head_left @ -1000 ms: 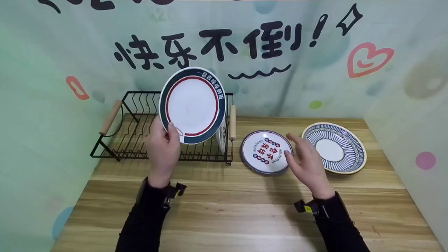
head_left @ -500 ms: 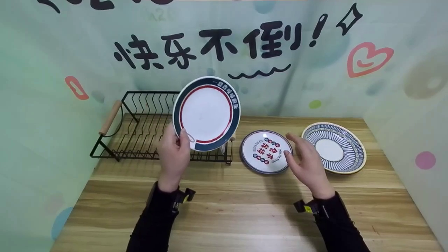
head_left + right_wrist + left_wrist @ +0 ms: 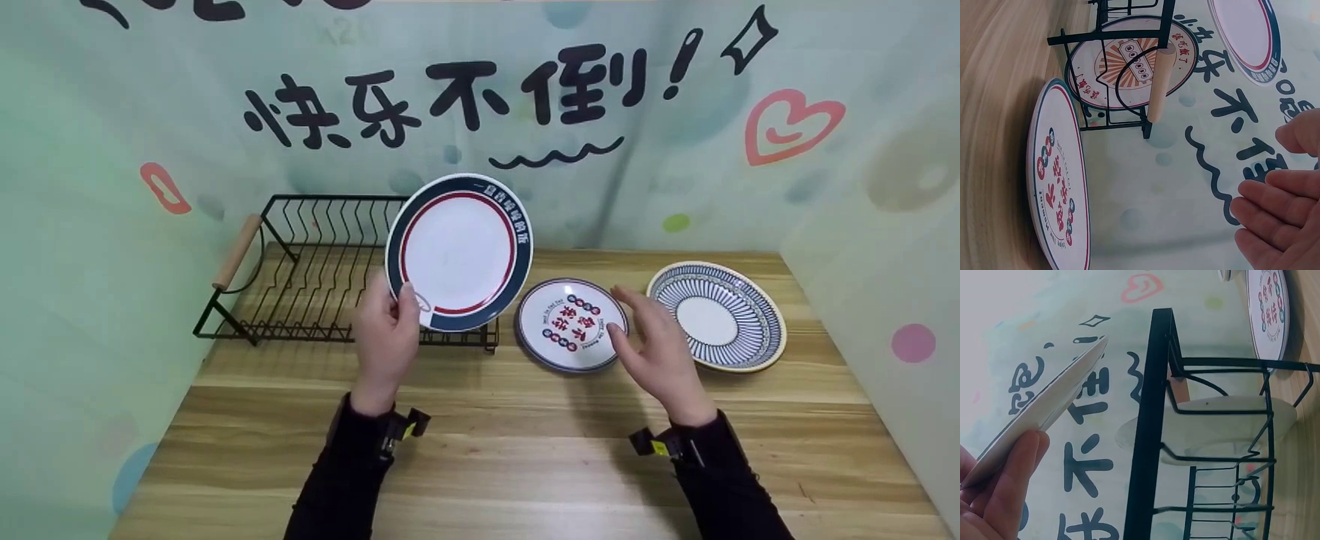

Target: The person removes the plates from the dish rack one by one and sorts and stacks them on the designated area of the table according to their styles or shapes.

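My left hand (image 3: 386,345) grips the lower left rim of a white plate (image 3: 459,251) with a dark blue border and a red ring, thumb on its face. The plate is raised in front of the right end of a black wire dish rack (image 3: 322,225). The left wrist view shows this held plate (image 3: 1044,410) edge-on. Another plate (image 3: 1129,62) with an orange sunburst stands in the rack; the held plate hides it in the head view. My right hand (image 3: 664,356) has its fingers extended, beside a small white plate (image 3: 570,326) with red characters.
A bowl-like dish (image 3: 716,316) with blue stripes sits at the right, partly behind my right hand. The rack has wooden handles (image 3: 238,251). A printed cloth backdrop (image 3: 570,187) rises behind the wooden table (image 3: 495,450).
My left hand has carried the blue-bordered plate to the right and lower, so it now covers the rack's right end. The right hand has stayed in place.
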A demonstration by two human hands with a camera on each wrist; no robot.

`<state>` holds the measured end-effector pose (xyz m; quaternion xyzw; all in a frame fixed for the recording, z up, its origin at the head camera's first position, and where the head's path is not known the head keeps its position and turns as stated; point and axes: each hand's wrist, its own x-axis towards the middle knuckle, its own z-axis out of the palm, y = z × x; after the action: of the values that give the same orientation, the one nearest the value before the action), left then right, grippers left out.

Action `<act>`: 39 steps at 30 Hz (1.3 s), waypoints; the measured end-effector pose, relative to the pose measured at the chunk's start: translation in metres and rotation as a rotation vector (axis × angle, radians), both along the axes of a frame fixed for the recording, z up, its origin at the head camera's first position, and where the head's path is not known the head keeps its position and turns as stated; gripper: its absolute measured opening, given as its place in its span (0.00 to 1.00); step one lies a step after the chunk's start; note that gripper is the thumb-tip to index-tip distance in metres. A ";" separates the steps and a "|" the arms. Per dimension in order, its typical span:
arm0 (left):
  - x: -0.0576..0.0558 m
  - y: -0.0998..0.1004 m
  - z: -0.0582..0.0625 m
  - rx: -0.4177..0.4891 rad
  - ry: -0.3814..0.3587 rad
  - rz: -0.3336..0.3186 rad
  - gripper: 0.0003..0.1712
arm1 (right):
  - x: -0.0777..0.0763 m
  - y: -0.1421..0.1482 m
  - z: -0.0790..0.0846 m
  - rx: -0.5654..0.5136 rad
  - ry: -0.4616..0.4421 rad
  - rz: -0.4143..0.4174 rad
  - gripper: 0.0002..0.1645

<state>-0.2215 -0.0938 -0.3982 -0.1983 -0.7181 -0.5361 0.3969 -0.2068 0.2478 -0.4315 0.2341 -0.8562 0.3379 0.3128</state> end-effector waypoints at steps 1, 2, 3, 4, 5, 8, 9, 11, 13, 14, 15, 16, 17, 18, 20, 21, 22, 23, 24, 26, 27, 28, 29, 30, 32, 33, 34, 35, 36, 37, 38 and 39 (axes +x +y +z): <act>0.000 0.001 -0.001 -0.004 0.004 -0.003 0.13 | 0.000 0.000 0.000 -0.001 -0.004 -0.002 0.28; 0.000 0.002 -0.002 -0.008 0.009 -0.002 0.13 | 0.000 0.000 0.000 -0.004 -0.008 -0.004 0.28; -0.001 0.003 -0.002 -0.010 0.014 -0.005 0.13 | 0.000 0.000 0.001 -0.004 -0.011 -0.006 0.28; -0.001 0.004 -0.003 -0.012 0.017 -0.010 0.13 | 0.001 -0.001 0.001 -0.004 -0.016 -0.008 0.28; -0.001 0.005 -0.004 -0.012 0.014 -0.020 0.13 | 0.001 -0.001 0.001 -0.006 -0.019 -0.009 0.28; 0.000 0.007 -0.006 -0.008 -0.006 -0.048 0.13 | 0.000 -0.001 0.001 -0.007 -0.016 -0.007 0.29; 0.001 0.007 -0.007 -0.006 -0.019 -0.060 0.14 | 0.000 -0.001 0.001 -0.005 -0.013 -0.005 0.29; 0.002 0.009 -0.008 -0.010 -0.039 -0.061 0.14 | 0.000 -0.001 0.001 -0.002 -0.008 -0.003 0.30; 0.003 0.010 -0.009 -0.015 -0.053 -0.063 0.13 | -0.001 -0.001 0.001 -0.001 -0.006 -0.004 0.30; 0.003 0.011 -0.009 -0.016 -0.059 -0.064 0.13 | -0.001 -0.001 0.001 -0.002 -0.003 -0.004 0.30; 0.003 0.012 -0.009 -0.016 -0.062 -0.070 0.13 | 0.000 -0.001 0.001 -0.004 -0.001 -0.004 0.30; 0.003 0.012 -0.009 -0.017 -0.063 -0.073 0.13 | 0.000 -0.002 0.001 -0.006 0.001 -0.005 0.30; 0.003 0.013 -0.009 -0.016 -0.061 -0.080 0.13 | 0.000 -0.002 0.001 -0.007 0.004 -0.005 0.29; 0.003 0.013 -0.010 -0.015 -0.060 -0.087 0.13 | 0.000 -0.002 0.001 -0.009 0.007 -0.005 0.29; 0.003 0.014 -0.010 -0.013 -0.050 -0.097 0.13 | 0.000 -0.002 0.001 -0.011 0.010 -0.004 0.29; 0.003 0.014 -0.011 -0.011 -0.049 -0.103 0.12 | 0.000 -0.002 0.001 -0.012 0.011 -0.002 0.29; 0.003 0.015 -0.011 -0.012 -0.045 -0.102 0.12 | 0.000 -0.002 0.001 -0.011 0.012 -0.001 0.29; 0.003 0.015 -0.012 -0.013 -0.044 -0.104 0.12 | 0.000 -0.003 0.002 -0.011 0.014 -0.001 0.29; 0.003 0.016 -0.012 -0.016 -0.046 -0.106 0.11 | 0.000 -0.002 0.001 -0.012 0.016 -0.001 0.29; 0.004 0.017 -0.013 -0.017 -0.052 -0.116 0.11 | 0.000 -0.002 0.001 -0.013 0.020 0.000 0.29; 0.004 0.018 -0.013 -0.017 -0.057 -0.122 0.11 | 0.000 -0.002 0.001 -0.013 0.022 -0.001 0.29; 0.004 0.019 -0.013 -0.018 -0.064 -0.129 0.11 | 0.000 -0.002 0.001 -0.012 0.022 -0.002 0.29; 0.005 0.020 -0.013 -0.015 -0.072 -0.139 0.11 | 0.000 -0.002 0.001 -0.013 0.021 -0.003 0.29; 0.006 0.021 -0.013 -0.013 -0.080 -0.149 0.11 | 0.000 -0.002 0.001 -0.012 0.019 -0.003 0.29; 0.007 0.022 -0.013 -0.005 -0.093 -0.166 0.11 | 0.001 -0.002 0.001 -0.011 0.013 -0.002 0.28; 0.007 0.023 -0.013 -0.002 -0.100 -0.175 0.11 | 0.001 -0.002 0.001 -0.013 0.011 0.000 0.28; 0.008 0.024 -0.013 0.002 -0.107 -0.183 0.10 | 0.001 -0.002 0.001 -0.014 0.008 0.001 0.28; 0.008 0.025 -0.013 0.003 -0.113 -0.188 0.10 | 0.001 -0.002 0.001 -0.017 0.008 0.006 0.28; 0.009 0.026 -0.014 0.004 -0.117 -0.195 0.09 | 0.002 -0.003 0.001 -0.016 0.009 0.008 0.28; 0.009 0.027 -0.015 0.005 -0.120 -0.201 0.09 | 0.002 -0.003 0.001 -0.017 0.009 0.011 0.28; 0.010 0.028 -0.015 0.007 -0.124 -0.208 0.09 | 0.002 -0.003 0.001 -0.015 0.011 0.013 0.28; 0.010 0.028 -0.016 0.009 -0.127 -0.218 0.10 | 0.002 -0.003 0.001 -0.018 0.011 0.017 0.28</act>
<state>-0.2114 -0.0653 -0.4142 -0.2389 -0.7137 -0.5907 0.2910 -0.2045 0.2443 -0.4303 0.2404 -0.8495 0.3468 0.3166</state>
